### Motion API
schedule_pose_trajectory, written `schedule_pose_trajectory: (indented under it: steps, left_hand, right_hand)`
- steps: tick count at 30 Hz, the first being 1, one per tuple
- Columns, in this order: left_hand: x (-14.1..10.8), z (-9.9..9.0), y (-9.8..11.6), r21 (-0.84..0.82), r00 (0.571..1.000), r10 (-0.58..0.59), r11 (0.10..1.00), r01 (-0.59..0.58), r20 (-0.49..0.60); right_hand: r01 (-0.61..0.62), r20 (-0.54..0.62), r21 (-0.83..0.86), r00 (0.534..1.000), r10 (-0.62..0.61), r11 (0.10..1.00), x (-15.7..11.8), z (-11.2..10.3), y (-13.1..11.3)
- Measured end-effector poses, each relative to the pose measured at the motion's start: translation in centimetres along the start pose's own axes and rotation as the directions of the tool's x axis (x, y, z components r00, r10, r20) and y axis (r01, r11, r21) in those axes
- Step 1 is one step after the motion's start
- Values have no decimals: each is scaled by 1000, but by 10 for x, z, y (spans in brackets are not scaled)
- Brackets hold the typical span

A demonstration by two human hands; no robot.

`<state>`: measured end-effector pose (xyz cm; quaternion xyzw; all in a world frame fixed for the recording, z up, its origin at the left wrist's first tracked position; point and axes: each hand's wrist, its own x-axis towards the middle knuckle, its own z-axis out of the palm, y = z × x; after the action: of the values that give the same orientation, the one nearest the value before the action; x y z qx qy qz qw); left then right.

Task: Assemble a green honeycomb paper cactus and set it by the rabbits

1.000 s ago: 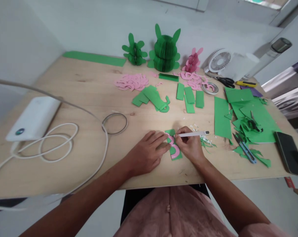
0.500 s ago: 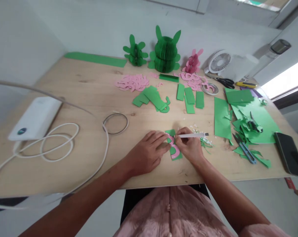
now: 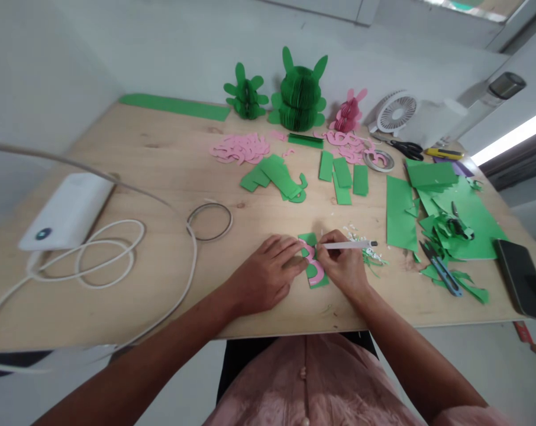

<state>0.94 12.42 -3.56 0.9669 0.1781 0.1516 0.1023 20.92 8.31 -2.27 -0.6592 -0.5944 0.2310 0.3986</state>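
A pink paper cutout shaped like a 3 (image 3: 317, 273) lies on a small green paper strip (image 3: 309, 239) near the table's front edge. My left hand (image 3: 261, 277) rests flat over its left side, fingers stretched and pressing it down. In a pinch, my right hand (image 3: 346, 266) holds a white pen (image 3: 350, 244), which points left. The pen's tip is at the cutout's upper right edge, partly hidden by my fingers. Small paper shavings (image 3: 372, 255) lie just right of that hand.
Further back are a pile of pink cutouts (image 3: 241, 148), green strips (image 3: 278, 177) and green paper figures (image 3: 299, 97). To the right lie blue thread snips (image 3: 442, 269), green scraps (image 3: 454, 228) and a phone (image 3: 523, 278). A power bank (image 3: 66, 213) with a looped cable (image 3: 132, 254) occupies the left.
Both hands, the pen and the cutout keep nearly the same place on the table. The whole view has shifted very slightly.
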Motion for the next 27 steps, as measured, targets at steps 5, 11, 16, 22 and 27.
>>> schedule_pose_trajectory:
  steps: [5, 11, 16, 22, 27]
  left_hand:
    - [0, -1, 0, -5, 1000, -2, 1000, 2, 0]
    - [0, -2, 0, -6, 1000, 5, 1000, -5, 5]
    - [1, -3, 0, 0, 1000, 2, 1000, -2, 5]
    - [2, -3, 1, -3, 1000, 0, 1000, 0, 0]
    - [1, -3, 1, -7, 1000, 4, 1000, -4, -10]
  right_hand:
    - [8, -3, 30, 1000, -7, 1000, 0, 1, 1]
    - [-8, -14, 44, 1000, 8, 999, 0, 2, 0]
    - [-9, -12, 40, 1000, 9, 999, -1, 1, 1]
    - [-5, -24, 29, 1000, 6, 1000, -1, 1, 0]
    - [0, -18, 9, 1000, 0, 1000, -1, 0, 0]
